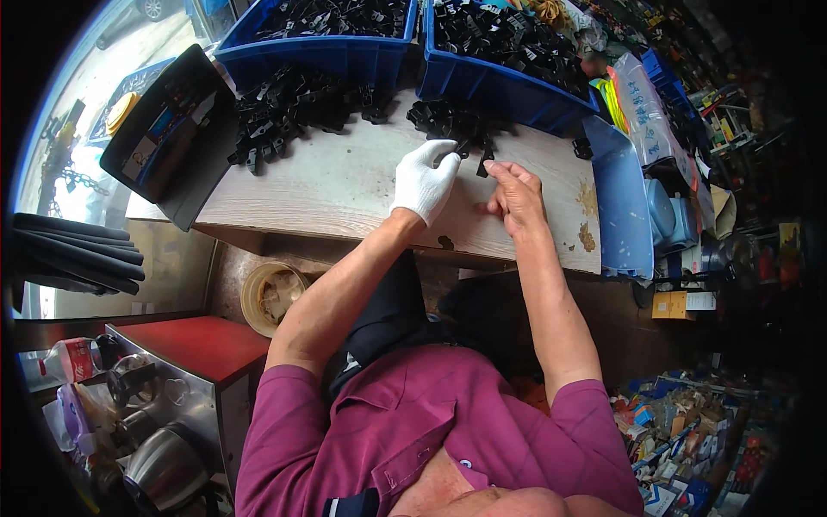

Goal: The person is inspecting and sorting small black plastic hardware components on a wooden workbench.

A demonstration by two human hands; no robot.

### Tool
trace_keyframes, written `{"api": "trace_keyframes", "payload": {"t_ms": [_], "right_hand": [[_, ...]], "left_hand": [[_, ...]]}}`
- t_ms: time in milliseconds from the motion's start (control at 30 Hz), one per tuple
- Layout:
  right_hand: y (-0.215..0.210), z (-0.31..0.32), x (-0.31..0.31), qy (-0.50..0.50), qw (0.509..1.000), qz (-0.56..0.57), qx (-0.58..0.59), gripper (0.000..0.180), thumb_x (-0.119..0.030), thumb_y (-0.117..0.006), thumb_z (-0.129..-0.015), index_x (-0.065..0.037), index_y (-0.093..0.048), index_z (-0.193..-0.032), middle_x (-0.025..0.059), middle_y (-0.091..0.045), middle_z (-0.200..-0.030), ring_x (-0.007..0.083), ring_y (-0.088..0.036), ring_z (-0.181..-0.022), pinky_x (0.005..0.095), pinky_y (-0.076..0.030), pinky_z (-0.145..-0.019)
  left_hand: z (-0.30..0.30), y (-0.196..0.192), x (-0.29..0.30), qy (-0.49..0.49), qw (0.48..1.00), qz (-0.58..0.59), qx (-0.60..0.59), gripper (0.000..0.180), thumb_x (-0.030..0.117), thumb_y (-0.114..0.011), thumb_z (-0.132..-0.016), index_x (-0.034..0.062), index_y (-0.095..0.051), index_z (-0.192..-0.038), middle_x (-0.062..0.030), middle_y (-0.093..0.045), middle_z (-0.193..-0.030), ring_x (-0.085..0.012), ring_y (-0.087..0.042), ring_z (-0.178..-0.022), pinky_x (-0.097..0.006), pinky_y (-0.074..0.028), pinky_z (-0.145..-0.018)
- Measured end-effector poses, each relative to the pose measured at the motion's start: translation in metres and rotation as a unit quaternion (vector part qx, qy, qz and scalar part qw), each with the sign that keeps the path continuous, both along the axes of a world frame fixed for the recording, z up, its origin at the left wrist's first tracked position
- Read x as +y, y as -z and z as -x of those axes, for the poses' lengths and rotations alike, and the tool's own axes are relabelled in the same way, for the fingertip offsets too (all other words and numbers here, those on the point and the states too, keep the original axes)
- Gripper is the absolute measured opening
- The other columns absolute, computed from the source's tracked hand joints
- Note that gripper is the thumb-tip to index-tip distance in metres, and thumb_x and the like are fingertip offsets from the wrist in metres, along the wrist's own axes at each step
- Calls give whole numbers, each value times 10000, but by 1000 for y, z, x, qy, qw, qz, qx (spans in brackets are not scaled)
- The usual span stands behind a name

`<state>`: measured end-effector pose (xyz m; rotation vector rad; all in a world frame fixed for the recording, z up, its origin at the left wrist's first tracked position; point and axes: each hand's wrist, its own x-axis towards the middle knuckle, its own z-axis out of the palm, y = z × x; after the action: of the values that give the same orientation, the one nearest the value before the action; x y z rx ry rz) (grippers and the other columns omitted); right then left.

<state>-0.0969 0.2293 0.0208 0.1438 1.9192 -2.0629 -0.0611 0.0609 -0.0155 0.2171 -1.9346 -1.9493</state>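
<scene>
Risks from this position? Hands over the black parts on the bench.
1. The right hand is bare and pinches a small black part at its fingertips; only the left hand is gloved, so a pinch or scrape on the bare fingers seems possible.
2. The loose pile of black parts spreads toward the tilted black tray hanging over the bench edge; a nudge might send pieces to the floor.

Both bare forearms outstretched, gloved left hand [424, 179] just beside bare right hand [515, 194], fingers pinched together.
</scene>
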Motion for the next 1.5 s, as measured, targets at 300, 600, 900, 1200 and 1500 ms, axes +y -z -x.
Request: {"api": "trace_keyframes", "payload": {"t_ms": [300, 600, 900, 1200, 1500], "right_hand": [[17, -7, -4, -40, 994, -37, 97, 174, -190, -806, -888, -36, -725, -889, 9, -664, -702, 83, -493, -454, 234, -398, -442], [9, -11, -12, -13, 991, -89, 101, 271, -178, -804, -864, -9, -683, -1038, 28, -638, -680, 88, -499, -471, 244, -402, -457], [-2, 5, -10, -122, 983, -132, 36, 222, -71, -738, -855, -35, -683, -1067, 28, -663, -716, 85, -483, -450, 233, -383, -434], [-6, -1, -19, -114, 979, -166, 33, 214, -20, -713, -850, -36, -666, -1057, 3, -600, -675, 69, -466, -443, 266, -472, -440], [2, -2, -18, -101, 981, -155, 56, 307, -3, -711, -823, -25, -679, -1127, 9, -580, -596, 93, -483, -436, 321, -515, -436]], "left_hand": [[4, -12, 3, 66, 998, -9, 4, 333, 110, -671, -883, -32, -710, -1182, -159, -762, -1023, -188, -717, -940, -310, -566, -846], [2, -18, -3, 107, 994, 7, -19, 324, 109, -676, -895, -30, -710, -1186, -156, -763, -1048, -209, -727, -937, -319, -569, -841], [-1, -8, -14, 88, 966, 219, 109, 236, 77, -662, -927, 31, -718, -1151, -168, -730, -1034, -297, -729, -936, -354, -566, -838], [-2, -12, -26, 122, 924, 330, 149, 225, 35, -632, -910, 50, -716, -1117, -169, -713, -1052, -386, -687, -956, -415, -558, -842], [-2, -10, -25, 124, 912, 350, 176, 244, 30, -639, -912, 76, -726, -1136, -140, -711, -1069, -367, -689, -973, -405, -561, -848]]}}
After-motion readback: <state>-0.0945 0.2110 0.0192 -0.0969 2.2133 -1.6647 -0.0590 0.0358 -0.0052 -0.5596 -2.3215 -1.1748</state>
